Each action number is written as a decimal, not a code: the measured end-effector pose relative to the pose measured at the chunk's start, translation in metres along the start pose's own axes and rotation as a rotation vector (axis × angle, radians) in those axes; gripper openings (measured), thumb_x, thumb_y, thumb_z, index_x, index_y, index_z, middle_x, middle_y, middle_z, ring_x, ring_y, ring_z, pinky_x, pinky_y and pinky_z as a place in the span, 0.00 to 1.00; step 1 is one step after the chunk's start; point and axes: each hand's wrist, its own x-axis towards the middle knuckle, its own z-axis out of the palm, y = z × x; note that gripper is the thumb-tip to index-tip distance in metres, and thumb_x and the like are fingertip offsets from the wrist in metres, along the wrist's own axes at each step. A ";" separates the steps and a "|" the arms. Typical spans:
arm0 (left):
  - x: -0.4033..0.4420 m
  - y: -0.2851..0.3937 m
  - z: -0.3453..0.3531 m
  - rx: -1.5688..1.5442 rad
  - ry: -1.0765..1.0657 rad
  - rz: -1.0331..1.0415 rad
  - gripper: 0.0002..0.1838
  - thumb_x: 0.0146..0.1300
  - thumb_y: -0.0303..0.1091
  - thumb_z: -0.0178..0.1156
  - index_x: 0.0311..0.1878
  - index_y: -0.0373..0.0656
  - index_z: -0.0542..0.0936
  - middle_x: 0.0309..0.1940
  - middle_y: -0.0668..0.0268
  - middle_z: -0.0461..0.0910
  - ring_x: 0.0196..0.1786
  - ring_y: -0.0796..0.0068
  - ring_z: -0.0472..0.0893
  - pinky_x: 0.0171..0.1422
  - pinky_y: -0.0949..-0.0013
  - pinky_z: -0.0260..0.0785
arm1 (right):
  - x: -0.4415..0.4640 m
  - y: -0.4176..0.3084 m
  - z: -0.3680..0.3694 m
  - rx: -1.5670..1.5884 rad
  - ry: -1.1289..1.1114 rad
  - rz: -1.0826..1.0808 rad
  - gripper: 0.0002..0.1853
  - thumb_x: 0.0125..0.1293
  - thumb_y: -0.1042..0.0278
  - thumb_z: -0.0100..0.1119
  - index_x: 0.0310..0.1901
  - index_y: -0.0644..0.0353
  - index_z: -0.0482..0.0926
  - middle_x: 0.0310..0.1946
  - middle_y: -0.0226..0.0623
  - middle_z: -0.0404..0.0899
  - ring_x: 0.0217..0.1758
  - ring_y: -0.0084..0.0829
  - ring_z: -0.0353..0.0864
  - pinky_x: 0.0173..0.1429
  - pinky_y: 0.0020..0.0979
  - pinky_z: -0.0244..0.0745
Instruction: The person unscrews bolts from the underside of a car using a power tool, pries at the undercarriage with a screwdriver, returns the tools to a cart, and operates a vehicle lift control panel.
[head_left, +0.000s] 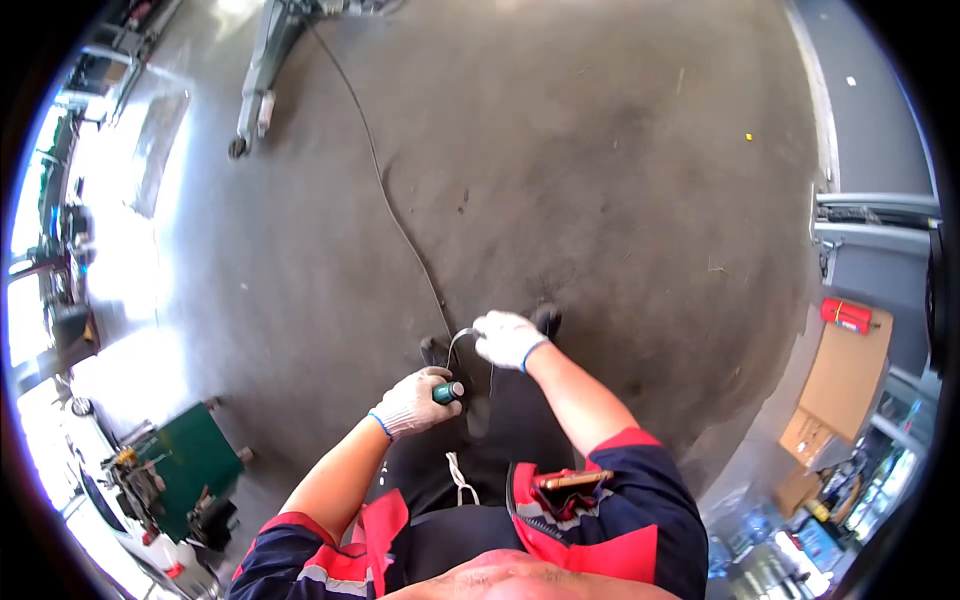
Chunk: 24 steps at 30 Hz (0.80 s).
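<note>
My left hand (413, 404), in a white knit glove with a blue cuff, is wrapped round a dark green tool (447, 393) with a dark end. Up and to the right, my right hand (507, 340), gloved the same way, has its fingers closed on a thin grey cable (462, 334). That cable arches between the two hands. A longer stretch of thin dark cable (383, 190) runs over the floor from the top left down to my shoes. Whether the two stretches are one cable cannot be told.
A grey metal leg with a caster (258, 85) stands at the upper left. At lower left is a green-topped cart (190, 465) with tools. On the right are a cardboard box (845, 375), a red cylinder (847, 315) and metal rails (875, 233).
</note>
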 end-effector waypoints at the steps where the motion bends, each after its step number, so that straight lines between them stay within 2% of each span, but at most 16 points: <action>1: -0.021 -0.010 -0.008 -0.016 0.002 0.018 0.31 0.58 0.52 0.68 0.63 0.47 0.82 0.68 0.59 0.78 0.66 0.52 0.80 0.71 0.58 0.72 | -0.019 -0.034 0.005 0.088 0.023 0.005 0.18 0.67 0.57 0.52 0.49 0.58 0.82 0.51 0.53 0.83 0.60 0.51 0.81 0.66 0.45 0.75; 2: -0.033 -0.005 -0.003 -0.036 0.006 0.026 0.33 0.58 0.53 0.69 0.64 0.47 0.81 0.70 0.60 0.76 0.67 0.53 0.79 0.72 0.59 0.72 | -0.035 -0.040 0.020 0.113 0.067 -0.026 0.17 0.67 0.58 0.52 0.48 0.59 0.83 0.49 0.54 0.84 0.58 0.51 0.82 0.65 0.46 0.75; 3: -0.042 -0.018 0.012 -0.041 0.071 0.145 0.39 0.56 0.51 0.71 0.71 0.48 0.77 0.61 0.61 0.83 0.60 0.61 0.84 0.68 0.62 0.74 | -0.054 -0.052 0.036 0.147 0.114 -0.079 0.16 0.67 0.59 0.52 0.46 0.59 0.83 0.47 0.54 0.84 0.57 0.51 0.82 0.64 0.46 0.76; 4: -0.055 -0.012 0.023 -0.080 0.058 0.089 0.39 0.56 0.50 0.72 0.71 0.48 0.76 0.58 0.63 0.84 0.58 0.64 0.84 0.66 0.63 0.74 | -0.076 -0.067 0.038 0.156 0.127 0.004 0.15 0.67 0.59 0.53 0.47 0.59 0.83 0.47 0.53 0.84 0.56 0.51 0.82 0.62 0.46 0.77; 6: -0.060 0.007 0.044 -0.176 0.041 0.002 0.39 0.57 0.49 0.73 0.71 0.47 0.76 0.52 0.65 0.86 0.53 0.69 0.84 0.63 0.65 0.75 | -0.107 -0.065 0.066 0.142 0.302 -0.050 0.15 0.68 0.58 0.53 0.48 0.57 0.81 0.47 0.51 0.83 0.53 0.50 0.84 0.60 0.46 0.78; 7: -0.061 0.014 0.062 -0.287 0.038 0.054 0.36 0.57 0.45 0.75 0.69 0.46 0.78 0.44 0.68 0.87 0.46 0.77 0.83 0.59 0.69 0.76 | -0.122 -0.062 0.075 0.148 0.384 -0.094 0.14 0.68 0.58 0.54 0.48 0.56 0.81 0.47 0.50 0.82 0.51 0.50 0.84 0.58 0.47 0.78; 8: -0.054 0.016 0.082 -0.284 0.012 0.047 0.32 0.55 0.51 0.74 0.61 0.45 0.82 0.51 0.62 0.87 0.54 0.69 0.85 0.65 0.66 0.74 | -0.139 -0.063 0.088 0.162 0.452 -0.132 0.14 0.68 0.58 0.55 0.49 0.55 0.80 0.46 0.49 0.82 0.50 0.50 0.85 0.57 0.47 0.79; 10: -0.065 0.025 0.129 -0.679 0.046 0.176 0.24 0.59 0.43 0.74 0.56 0.44 0.83 0.46 0.65 0.87 0.48 0.74 0.84 0.61 0.66 0.75 | -0.186 -0.073 0.087 0.073 0.482 -0.128 0.12 0.68 0.58 0.58 0.48 0.53 0.79 0.45 0.47 0.81 0.48 0.50 0.85 0.53 0.48 0.80; 11: -0.080 0.041 0.148 -0.995 0.039 0.250 0.15 0.63 0.35 0.71 0.51 0.41 0.85 0.42 0.67 0.87 0.47 0.74 0.83 0.59 0.66 0.75 | -0.206 -0.070 0.085 0.039 0.453 -0.137 0.13 0.68 0.58 0.58 0.49 0.53 0.79 0.45 0.47 0.81 0.48 0.50 0.85 0.52 0.48 0.80; 12: -0.089 0.051 0.166 -1.052 0.070 0.282 0.12 0.64 0.32 0.69 0.49 0.40 0.85 0.40 0.67 0.86 0.46 0.72 0.83 0.59 0.65 0.75 | -0.223 -0.066 0.078 -0.005 0.437 -0.151 0.13 0.68 0.58 0.59 0.50 0.52 0.79 0.45 0.47 0.81 0.48 0.50 0.85 0.52 0.49 0.80; 14: -0.104 0.068 0.198 -1.164 0.069 0.330 0.12 0.60 0.30 0.69 0.48 0.41 0.84 0.42 0.67 0.84 0.48 0.73 0.81 0.58 0.66 0.72 | -0.261 -0.061 0.065 -0.094 0.371 -0.169 0.15 0.68 0.56 0.61 0.51 0.52 0.80 0.47 0.48 0.82 0.48 0.50 0.86 0.52 0.49 0.81; 17: -0.150 0.116 0.217 -1.317 -0.010 0.519 0.12 0.61 0.37 0.64 0.44 0.39 0.83 0.43 0.66 0.84 0.47 0.71 0.81 0.58 0.65 0.71 | -0.317 -0.065 0.069 -0.153 0.423 -0.232 0.16 0.68 0.55 0.60 0.53 0.51 0.81 0.49 0.49 0.83 0.46 0.49 0.88 0.50 0.49 0.83; 20: -0.182 0.137 0.225 -1.682 -0.070 0.342 0.15 0.62 0.36 0.62 0.48 0.37 0.84 0.46 0.58 0.86 0.49 0.61 0.84 0.59 0.58 0.76 | -0.352 -0.068 0.067 -0.327 0.401 -0.226 0.14 0.71 0.59 0.55 0.53 0.52 0.79 0.47 0.49 0.84 0.45 0.49 0.88 0.49 0.49 0.84; 21: -0.176 0.131 0.228 -1.718 -0.050 0.400 0.17 0.62 0.36 0.62 0.51 0.36 0.84 0.48 0.54 0.86 0.50 0.57 0.85 0.60 0.55 0.78 | -0.355 -0.067 0.065 -0.316 0.384 -0.242 0.13 0.72 0.63 0.52 0.53 0.54 0.79 0.47 0.49 0.84 0.45 0.49 0.88 0.49 0.48 0.84; 22: -0.170 0.122 0.227 -1.670 -0.029 0.483 0.15 0.62 0.35 0.63 0.47 0.35 0.83 0.46 0.54 0.85 0.50 0.56 0.84 0.61 0.54 0.77 | -0.358 -0.063 0.063 -0.287 0.381 -0.260 0.14 0.70 0.64 0.55 0.53 0.57 0.77 0.47 0.51 0.83 0.46 0.52 0.87 0.50 0.49 0.83; 24: -0.183 0.133 0.215 -1.613 0.238 0.680 0.12 0.62 0.34 0.63 0.43 0.35 0.82 0.42 0.56 0.85 0.45 0.61 0.84 0.57 0.58 0.76 | -0.379 -0.080 0.034 -0.127 0.417 -0.182 0.19 0.63 0.67 0.60 0.56 0.57 0.76 0.48 0.52 0.83 0.49 0.55 0.85 0.52 0.51 0.82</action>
